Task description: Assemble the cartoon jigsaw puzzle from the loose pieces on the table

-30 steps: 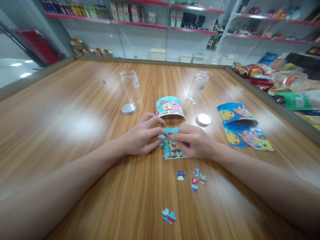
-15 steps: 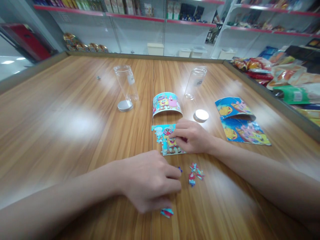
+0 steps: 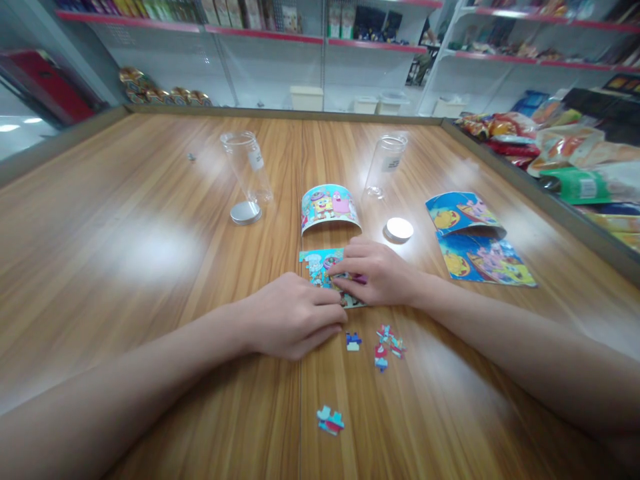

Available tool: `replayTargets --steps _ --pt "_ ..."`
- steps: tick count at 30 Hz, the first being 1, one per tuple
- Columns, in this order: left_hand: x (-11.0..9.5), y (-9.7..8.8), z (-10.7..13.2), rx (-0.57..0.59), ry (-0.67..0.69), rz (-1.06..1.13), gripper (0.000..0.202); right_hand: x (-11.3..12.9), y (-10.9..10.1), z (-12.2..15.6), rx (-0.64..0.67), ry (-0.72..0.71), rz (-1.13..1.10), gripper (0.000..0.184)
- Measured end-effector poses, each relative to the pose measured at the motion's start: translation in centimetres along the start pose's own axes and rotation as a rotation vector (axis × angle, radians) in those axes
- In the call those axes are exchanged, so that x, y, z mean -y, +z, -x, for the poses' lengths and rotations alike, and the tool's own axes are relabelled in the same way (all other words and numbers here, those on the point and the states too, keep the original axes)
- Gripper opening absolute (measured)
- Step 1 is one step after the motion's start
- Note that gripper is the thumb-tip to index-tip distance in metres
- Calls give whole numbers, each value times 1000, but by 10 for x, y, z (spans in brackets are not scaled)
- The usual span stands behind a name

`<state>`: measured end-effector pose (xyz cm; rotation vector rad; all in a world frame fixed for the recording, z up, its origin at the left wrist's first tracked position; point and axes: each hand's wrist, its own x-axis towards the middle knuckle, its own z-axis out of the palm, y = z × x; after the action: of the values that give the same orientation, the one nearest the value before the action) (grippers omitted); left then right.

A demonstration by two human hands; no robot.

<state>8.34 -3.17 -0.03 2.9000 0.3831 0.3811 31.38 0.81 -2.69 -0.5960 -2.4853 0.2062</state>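
Note:
A partly assembled cartoon jigsaw puzzle (image 3: 316, 261) lies flat in front of me, its right side covered by my right hand (image 3: 377, 272). That hand's thumb and index finger are bent close together and press on the puzzle. My left hand (image 3: 297, 317) reaches in at the puzzle's lower left edge, fingers curled together; whatever they pinch is hidden. Just right of its fingertips lies a blue and white puzzle piece (image 3: 353, 342). A small cluster of loose pieces (image 3: 383, 348) sits farther right, and red and light-blue pieces (image 3: 331, 420) lie nearer to me.
Behind the puzzle stands a curved picture card (image 3: 331, 208). Two clear plastic jars (image 3: 249, 167) stand farther back, near a silver lid (image 3: 246, 213) and a white lid (image 3: 399, 229). Blue picture sheets (image 3: 485, 257) lie at right. Snack bags (image 3: 565, 150) are beyond the table's right edge.
My left hand has moved up and away from the loose pieces to the puzzle's lower edge, uncovering the blue and white piece. My right hand stays on the puzzle, fingers slightly shifted.

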Motion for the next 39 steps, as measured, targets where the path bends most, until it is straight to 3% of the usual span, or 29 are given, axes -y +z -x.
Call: replayTargets --steps 4,9,15,23,29,31,35,39 --pt "-5 -6 -1 46 9 151 12 1 -2 -1 6 25 30 20" --pt "-28 -16 -6 279 68 406 25 2 -4 -3 5 42 45 20" --pt "-39 -21 -9 395 72 275 12 1 -4 -1 -25 86 32 17" --pt "-17 -37 -4 411 44 205 14 1 -5 0 -35 134 30 19" --pt "0 -59 1 406 -175 140 12 0 -3 1 -35 153 34 18" --pt "-1 -63 1 436 -276 100 22 0 -3 2 -43 162 36 18" --pt "-12 -57 -4 506 -380 -4 41 -2 -5 2 -109 233 46 20" --pt "-22 -48 -9 520 -385 -25 29 -1 -9 2 -145 290 56 23"
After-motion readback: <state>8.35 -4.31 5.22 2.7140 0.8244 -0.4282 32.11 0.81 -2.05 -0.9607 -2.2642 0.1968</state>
